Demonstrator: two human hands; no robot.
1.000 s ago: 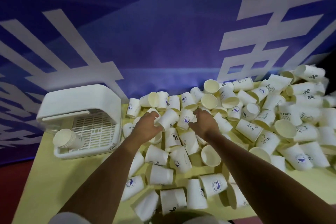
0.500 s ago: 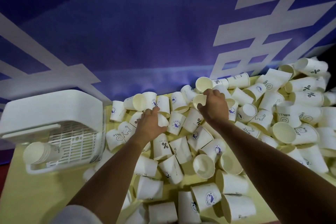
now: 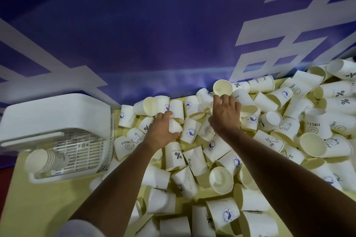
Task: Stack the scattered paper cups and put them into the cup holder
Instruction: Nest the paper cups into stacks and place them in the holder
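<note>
Several white printed paper cups (image 3: 192,132) lie scattered on the yellow table (image 3: 38,208). My left hand (image 3: 161,131) grips one lying cup (image 3: 175,125) between thumb and fingers, left of the pile's middle. Farther back, my right hand (image 3: 225,113) reaches over the pile with its fingers curled down on a cup (image 3: 212,105) that the palm mostly hides. Its fingertips sit just below an open-mouthed cup (image 3: 222,87). The white cup holder (image 3: 57,113) stands at the left, with a short stack of cups (image 3: 41,159) lying on its grid.
A blue wall banner (image 3: 154,34) with large white characters rises right behind the table. The cups heap highest at the right (image 3: 317,113). Bare yellow tabletop shows in front of the holder, at the lower left.
My right hand has moved farther back into the pile, toward the open-mouthed cup. My left hand has stayed on its cup. The view has shifted, so the holder sits nearer the left edge.
</note>
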